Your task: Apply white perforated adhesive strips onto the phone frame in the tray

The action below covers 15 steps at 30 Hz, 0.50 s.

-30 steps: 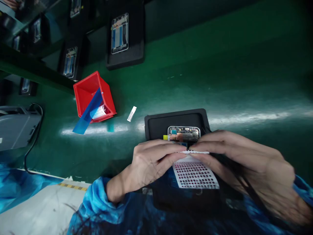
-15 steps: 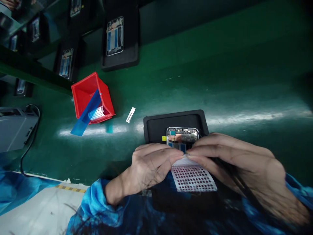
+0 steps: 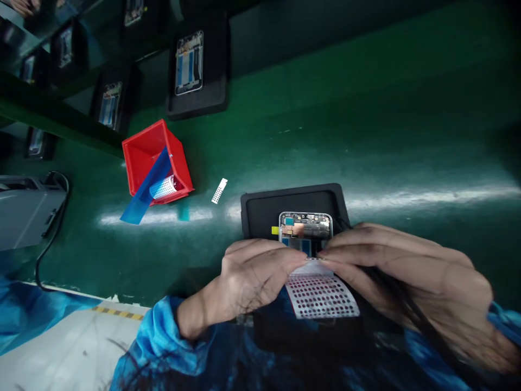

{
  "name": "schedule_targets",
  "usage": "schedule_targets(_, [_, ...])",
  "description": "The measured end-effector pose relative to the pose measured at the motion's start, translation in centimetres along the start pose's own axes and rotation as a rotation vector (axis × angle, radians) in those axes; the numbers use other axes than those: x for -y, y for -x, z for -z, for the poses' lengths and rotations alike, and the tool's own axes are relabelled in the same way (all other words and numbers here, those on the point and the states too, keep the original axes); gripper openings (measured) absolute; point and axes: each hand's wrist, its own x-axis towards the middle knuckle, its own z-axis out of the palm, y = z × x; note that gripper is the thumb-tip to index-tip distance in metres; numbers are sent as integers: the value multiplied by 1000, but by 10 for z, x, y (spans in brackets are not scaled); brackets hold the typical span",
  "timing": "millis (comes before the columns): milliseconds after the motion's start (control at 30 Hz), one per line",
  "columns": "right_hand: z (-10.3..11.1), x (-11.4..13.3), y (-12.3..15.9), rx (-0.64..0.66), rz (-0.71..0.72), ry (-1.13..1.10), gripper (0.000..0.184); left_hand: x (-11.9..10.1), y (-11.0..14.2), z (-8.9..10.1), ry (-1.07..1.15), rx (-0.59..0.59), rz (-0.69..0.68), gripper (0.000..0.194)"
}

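Observation:
Between both hands is a white perforated sticker sheet (image 3: 323, 297), its upper edge folded up and its dotted part hanging toward me. My left hand (image 3: 254, 274) is closed, pinching that edge with thumb and forefinger. Right beside it, my right hand (image 3: 402, 266) pinches the same edge, also closed. Just beyond the fingertips lies an opened phone (image 3: 305, 225) with its circuit board and blue strips showing. The phone rests in a black tray (image 3: 264, 209); its near part is hidden by the hands and sheet. A yellow tab (image 3: 275, 230) sticks out at its left side.
A red bin (image 3: 182, 163) holds a blue film strip (image 3: 145, 187) and a rolled dotted sheet (image 3: 165, 188). Near it lies a small white dotted strip (image 3: 219, 191). Further back, another opened phone (image 3: 189, 62) sits on a black tray (image 3: 217, 89). A grey device (image 3: 28, 212) stands left.
My right hand has shifted slightly right, and the gap between the two hands' fingertips is a little wider. Both hands still pinch the sheet's edge. The view has shifted slightly.

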Motion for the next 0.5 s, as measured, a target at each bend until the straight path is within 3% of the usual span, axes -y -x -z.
schedule_targets(200, [-3, 2, -1, -86, -50, -25, 26, -6, -4, 1, 127, -86, 132, 27])
schedule_targets(500, [-4, -1, 1, -66, -84, -78, 24, -5, -3, -3, 229, -147, 163, 10])
